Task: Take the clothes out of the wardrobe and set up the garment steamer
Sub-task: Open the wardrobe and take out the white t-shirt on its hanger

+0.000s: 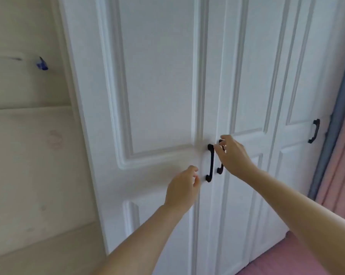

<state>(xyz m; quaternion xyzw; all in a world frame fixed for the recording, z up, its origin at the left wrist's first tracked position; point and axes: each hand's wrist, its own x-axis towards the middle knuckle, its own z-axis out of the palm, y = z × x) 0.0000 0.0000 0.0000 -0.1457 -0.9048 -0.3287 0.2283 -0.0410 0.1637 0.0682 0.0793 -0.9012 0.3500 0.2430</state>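
Note:
A white panelled wardrobe (157, 86) fills the view, its doors closed. Two black handles sit side by side at the middle seam: the left door's handle (210, 163) and the right door's handle (220, 169), partly hidden. My right hand (233, 155) is in front of the right handle, fingers curled beside its top end, not clearly gripping it. My left hand (182, 187) hovers just left of the left handle with fingers loosely bent, holding nothing. No clothes and no garment steamer are visible.
A third door further right carries another black handle (314, 131). A pink curtain with a blue-grey edge (338, 155) hangs at the far right above a pink surface (283, 261). A cream padded wall (28, 165) lies left, with a small blue object (42, 64).

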